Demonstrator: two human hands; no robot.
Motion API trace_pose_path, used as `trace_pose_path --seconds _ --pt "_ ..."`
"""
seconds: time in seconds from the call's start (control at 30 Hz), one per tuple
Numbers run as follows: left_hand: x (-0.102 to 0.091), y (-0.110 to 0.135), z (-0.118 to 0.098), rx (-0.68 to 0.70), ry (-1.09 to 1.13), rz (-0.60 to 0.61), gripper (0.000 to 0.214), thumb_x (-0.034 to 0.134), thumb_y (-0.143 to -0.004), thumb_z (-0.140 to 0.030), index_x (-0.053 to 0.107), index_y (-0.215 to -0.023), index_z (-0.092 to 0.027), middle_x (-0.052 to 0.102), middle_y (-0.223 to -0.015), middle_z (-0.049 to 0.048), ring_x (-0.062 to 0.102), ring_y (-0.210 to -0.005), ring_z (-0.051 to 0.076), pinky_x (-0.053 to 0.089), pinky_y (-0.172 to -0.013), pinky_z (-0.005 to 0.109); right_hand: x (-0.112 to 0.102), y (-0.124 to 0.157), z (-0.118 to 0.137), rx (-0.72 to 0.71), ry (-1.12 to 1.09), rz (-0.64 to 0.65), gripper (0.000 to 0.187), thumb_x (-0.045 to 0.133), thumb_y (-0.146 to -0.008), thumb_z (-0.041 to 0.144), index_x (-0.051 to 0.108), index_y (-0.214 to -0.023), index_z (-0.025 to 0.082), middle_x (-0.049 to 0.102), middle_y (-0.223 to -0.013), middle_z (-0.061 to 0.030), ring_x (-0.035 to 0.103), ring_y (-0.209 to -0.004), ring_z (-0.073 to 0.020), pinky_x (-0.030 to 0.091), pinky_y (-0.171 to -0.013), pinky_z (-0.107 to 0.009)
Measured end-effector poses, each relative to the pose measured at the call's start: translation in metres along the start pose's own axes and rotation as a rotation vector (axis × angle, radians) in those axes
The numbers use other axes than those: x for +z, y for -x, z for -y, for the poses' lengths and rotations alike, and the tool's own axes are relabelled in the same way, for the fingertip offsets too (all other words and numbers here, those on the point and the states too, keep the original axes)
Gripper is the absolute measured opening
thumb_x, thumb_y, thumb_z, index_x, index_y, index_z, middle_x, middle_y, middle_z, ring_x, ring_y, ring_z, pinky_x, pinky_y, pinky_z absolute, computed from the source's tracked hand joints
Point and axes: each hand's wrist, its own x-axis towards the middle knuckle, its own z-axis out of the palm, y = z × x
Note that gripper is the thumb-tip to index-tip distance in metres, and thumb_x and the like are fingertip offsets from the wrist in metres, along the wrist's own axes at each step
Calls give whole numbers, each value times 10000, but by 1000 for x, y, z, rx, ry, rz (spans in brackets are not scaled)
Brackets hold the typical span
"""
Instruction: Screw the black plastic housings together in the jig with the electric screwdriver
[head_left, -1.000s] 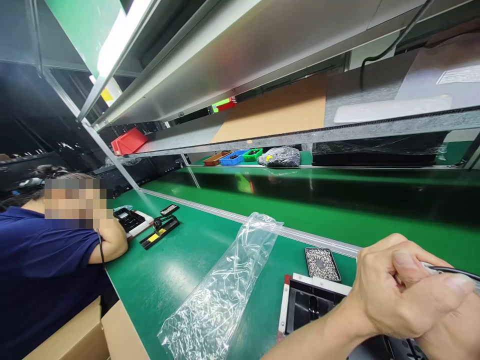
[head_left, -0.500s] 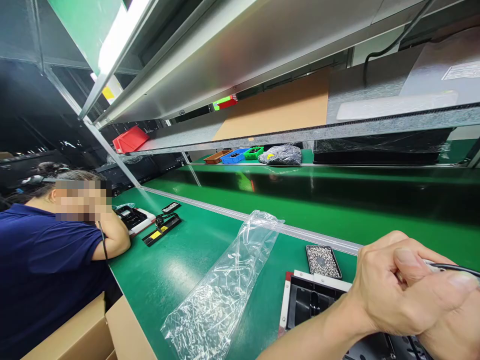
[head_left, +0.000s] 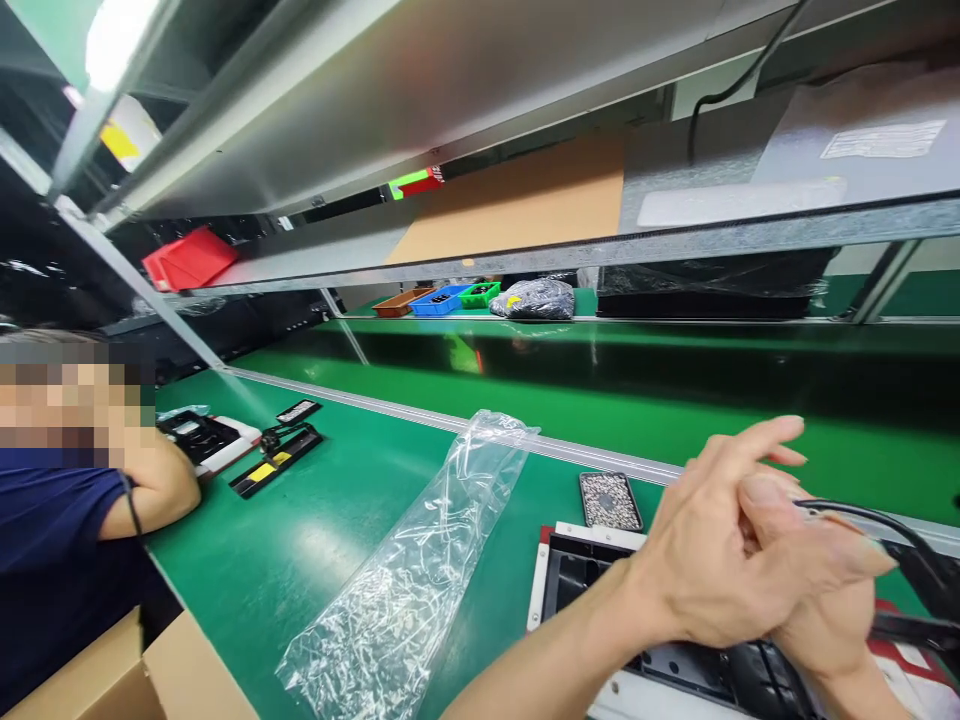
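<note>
My left hand [head_left: 705,550] and my right hand [head_left: 836,625] are pressed together above a black part in a white-and-red fixture [head_left: 538,590]. Fingers of my left hand stretch out toward the far side, and nothing shows in its grasp. Overlapped by my left hand, the right hand has most of its fingers hidden. A black cable [head_left: 900,530] runs close behind both hands; whether either one touches it is unclear. Beyond the fixture lies a small black tray [head_left: 611,500] of tiny metal pieces.
A clear plastic bag [head_left: 420,570] lies flat on the green bench [head_left: 345,530]. At the left sits a person in a dark blue shirt [head_left: 60,560], near a second fixture [head_left: 232,447] and an open cardboard box [head_left: 187,670]. A metal shelf [head_left: 525,255] spans overhead.
My hands have gone from a tight clasp to a looser hold, with the left fingers now extended. The view has shifted, moving the bench and the person leftward in it.
</note>
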Motion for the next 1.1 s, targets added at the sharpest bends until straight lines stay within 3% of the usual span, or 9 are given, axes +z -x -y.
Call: trace_pose_path --seconds 0.07,0.17,0.3,0.43,0.7,0.9,1.1 --pt "-12 6 -5 -21 18 -9 699 614 -1052 -538 444 -1632 -188 673 -1405 148 624 -1375 311 492 -1221 489 1 1 5 25 -13 18 608 843 -839 604 470 -577 202 419 -542 16 419 -464 -113 383 -388 -245" --pt "-31 21 -11 -201 -19 -107 510 451 -1134 -511 540 -1550 -229 643 -1456 124 631 -1351 265 481 -1210 439 5 3 11 111 -127 68 594 687 -991 583 378 -639 217 281 -525 63 283 -413 -75 251 -346 -207" --pt "-54 48 -5 -416 -154 -178 446 466 -1124 -519 632 -1431 -242 696 -1364 97 670 -1260 260 509 -1145 412 7 4 12 127 -233 109 556 646 -1042 502 370 -658 209 280 -536 67 262 -438 -66 227 -379 -192" --pt "-70 75 15 -504 -280 -156 409 459 -1119 -522 691 -1332 -259 718 -1291 66 668 -1193 242 527 -1068 375 6 5 11 133 -242 111 559 641 -1047 496 359 -660 207 264 -542 69 251 -444 -63 214 -388 -190" --pt "-84 102 39 -563 -261 -146 414 492 -1111 -522 716 -1310 -236 746 -1307 86 689 -1213 258 501 -1084 387 5 7 13 145 -239 105 553 619 -1053 515 361 -665 216 251 -543 67 233 -451 -75 200 -382 -205" --pt "-82 110 48 -524 -241 -159 387 508 -1115 -489 773 -1243 -238 760 -1153 50 700 -1110 232 488 -1008 345 6 7 15 122 -227 105 559 625 -1050 506 367 -652 211 257 -529 63 252 -446 -76 216 -383 -205" --pt "-86 111 51 -500 -236 -146 394 497 -1123 -479 796 -1201 -235 755 -1132 54 690 -1091 229 480 -988 340 8 7 16 124 -240 112 561 630 -1051 510 368 -660 205 255 -524 65 244 -443 -69 213 -389 -195"
